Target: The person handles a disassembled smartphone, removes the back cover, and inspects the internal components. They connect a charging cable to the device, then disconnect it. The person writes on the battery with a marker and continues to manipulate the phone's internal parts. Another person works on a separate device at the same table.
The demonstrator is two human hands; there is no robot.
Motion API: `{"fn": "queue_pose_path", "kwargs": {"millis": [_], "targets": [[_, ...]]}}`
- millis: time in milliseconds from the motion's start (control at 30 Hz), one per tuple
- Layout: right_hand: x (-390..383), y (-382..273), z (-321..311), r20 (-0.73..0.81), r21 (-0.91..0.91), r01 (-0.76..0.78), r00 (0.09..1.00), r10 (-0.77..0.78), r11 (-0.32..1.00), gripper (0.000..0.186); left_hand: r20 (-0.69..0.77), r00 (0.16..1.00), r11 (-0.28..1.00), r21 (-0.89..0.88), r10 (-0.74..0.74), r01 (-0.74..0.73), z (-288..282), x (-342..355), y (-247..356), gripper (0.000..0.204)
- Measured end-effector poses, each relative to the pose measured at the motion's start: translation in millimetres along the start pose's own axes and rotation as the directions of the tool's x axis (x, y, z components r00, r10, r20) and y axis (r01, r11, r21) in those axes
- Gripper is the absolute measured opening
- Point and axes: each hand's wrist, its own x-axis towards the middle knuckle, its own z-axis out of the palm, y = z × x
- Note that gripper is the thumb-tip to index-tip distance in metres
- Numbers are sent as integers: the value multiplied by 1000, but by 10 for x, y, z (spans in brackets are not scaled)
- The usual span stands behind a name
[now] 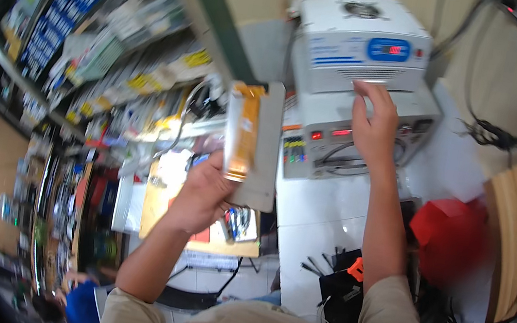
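Note:
Raised in front of me, my left hand (203, 193) grips the lower end of a flat grey display panel (267, 143). A shiny orange flex cable (248, 127) lies along the panel's face. The panel stands nearly upright and looks slightly blurred. My right hand (377, 119) reaches to the lower front of a white box-shaped machine (361, 44) with a fan grille on top and a lit display in a blue surround. Its thumb and fingers are apart, with the fingertips at the machine's lower front edge. I cannot tell if they touch it.
Beneath the white machine stands a grey unit (337, 116) with red displays. Right of my arm are a red cloth-like bundle (449, 238), a black pouch (344, 292) and cables (506, 140). Packed shelves (144, 79) rise at left; a wooden table (160, 204) stands below them.

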Motion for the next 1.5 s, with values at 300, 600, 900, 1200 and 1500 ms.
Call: {"fn": "queue_pose_path", "kwargs": {"millis": [300, 600, 900, 1200, 1500], "targets": [[-2025, -1433, 975, 883, 434, -882, 457, 107, 184, 37, -219, 964, 988, 8, -149, 154, -482, -1742, -1112, 38], [-2675, -2691, 1527, 971, 201, -795, 239, -8, 572, 20, -450, 885, 983, -177, -117, 40, -1170, -3076, -1299, 33], [-3450, -4587, 2164, 875, 482, -413, 190, -445, 773, 7, -744, 660, 990, 8, 100, -140, -1971, -4798, -926, 19], [-4806, -6396, 2637, 759, 636, -214, 344, -553, 741, 60, 15, 402, -108, 972, 915, 210, -2377, -7144, -866, 19], [-5237, -7409, 3036, 847, -137, -963, -234, -476, 231, 35, 266, 388, -407, 845, 883, 347, -2968, -8130, -1117, 22]]}}
